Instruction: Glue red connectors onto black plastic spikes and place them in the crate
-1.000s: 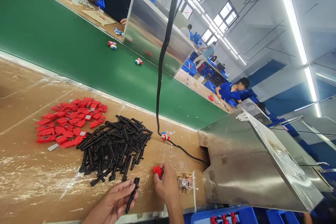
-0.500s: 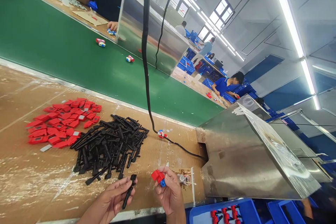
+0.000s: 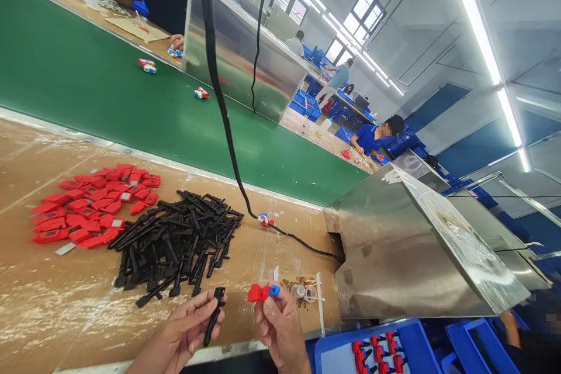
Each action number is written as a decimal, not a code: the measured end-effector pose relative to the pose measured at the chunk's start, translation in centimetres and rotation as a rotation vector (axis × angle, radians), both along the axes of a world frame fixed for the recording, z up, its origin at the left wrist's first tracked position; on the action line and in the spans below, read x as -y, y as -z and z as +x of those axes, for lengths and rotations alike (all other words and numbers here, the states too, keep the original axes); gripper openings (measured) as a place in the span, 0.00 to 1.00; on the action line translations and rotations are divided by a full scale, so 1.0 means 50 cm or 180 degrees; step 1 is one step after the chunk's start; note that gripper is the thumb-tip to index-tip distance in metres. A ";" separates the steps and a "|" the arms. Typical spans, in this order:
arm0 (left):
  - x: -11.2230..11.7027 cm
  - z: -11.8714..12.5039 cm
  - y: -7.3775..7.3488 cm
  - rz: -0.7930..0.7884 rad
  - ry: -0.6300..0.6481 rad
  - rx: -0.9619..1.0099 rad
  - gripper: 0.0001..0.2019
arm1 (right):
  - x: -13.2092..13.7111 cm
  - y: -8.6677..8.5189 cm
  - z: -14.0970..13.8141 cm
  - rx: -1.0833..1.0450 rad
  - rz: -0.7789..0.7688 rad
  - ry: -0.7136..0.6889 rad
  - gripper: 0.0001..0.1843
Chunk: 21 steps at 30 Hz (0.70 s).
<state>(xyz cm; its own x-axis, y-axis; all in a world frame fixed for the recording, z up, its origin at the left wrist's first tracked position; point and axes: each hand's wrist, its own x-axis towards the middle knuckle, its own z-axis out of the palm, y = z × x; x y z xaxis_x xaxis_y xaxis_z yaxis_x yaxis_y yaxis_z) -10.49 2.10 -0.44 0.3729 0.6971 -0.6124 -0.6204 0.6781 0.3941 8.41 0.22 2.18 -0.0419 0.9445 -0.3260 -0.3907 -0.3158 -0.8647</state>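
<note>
At the bottom centre of the frame, a black strip (image 3: 214,315) is pinched in the fingers of the left hand (image 3: 184,336), and a red part with a blue end (image 3: 262,292) is pinched by the right hand (image 3: 280,327). The two pieces are held apart, not yet joined. Much seems left: a big heap of black strips (image 3: 175,242) and a pile of red parts (image 3: 92,204) lie at centre left. Some red pieces are seen in the blue tray (image 3: 342,356), lower right.
</note>
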 end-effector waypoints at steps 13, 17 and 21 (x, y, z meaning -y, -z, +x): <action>0.014 0.006 -0.053 0.0747 0.0287 -0.0115 0.26 | 0.014 -0.045 -0.012 0.1080 0.0595 -0.0452 0.28; 0.013 0.001 -0.067 0.0540 0.0294 0.0034 0.25 | 0.017 -0.040 -0.011 0.0872 0.0636 -0.0387 0.25; 0.027 -0.008 -0.060 0.0331 0.0259 0.0091 0.26 | 0.023 -0.023 -0.008 0.0839 0.0780 -0.0106 0.24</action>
<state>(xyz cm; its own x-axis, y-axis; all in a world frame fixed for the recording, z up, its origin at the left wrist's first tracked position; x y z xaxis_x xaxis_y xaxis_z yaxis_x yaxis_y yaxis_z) -10.91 0.77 2.57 0.4469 0.7230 -0.5268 -0.5771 0.6830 0.4478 8.02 -0.94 3.32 -0.0186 0.9954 -0.0936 -0.1372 -0.0953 -0.9859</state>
